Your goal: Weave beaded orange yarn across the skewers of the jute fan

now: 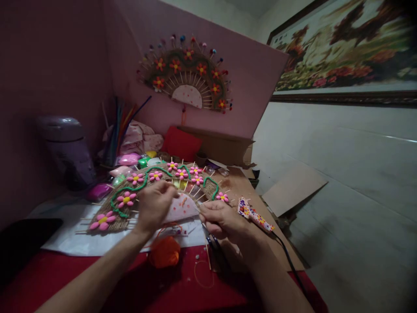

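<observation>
A fan-shaped craft piece wound with brown twine (119, 224) lies on the table, with thin sticks poking out round its edge, pink flowers and a wavy green trim. At its inner base is a pale panel with orange-red dots (185, 206). My left hand (157, 203) is closed over the panel's left side; whatever is in its fingers is hidden. Thumb and fingers of my right hand (221, 219) are pinched together at the panel's right edge, and what they hold is too small to make out. A ball of orange yarn (165, 252) sits just in front of the piece.
A flower-patterned glue gun (254, 214) with a black cord lies on cardboard (286, 250) at the right. Dark-handled scissors (215, 245) are under my right hand. Bags of coloured clay (129, 159) stand behind left. A similar finished fan (189, 82) hangs on the pink board.
</observation>
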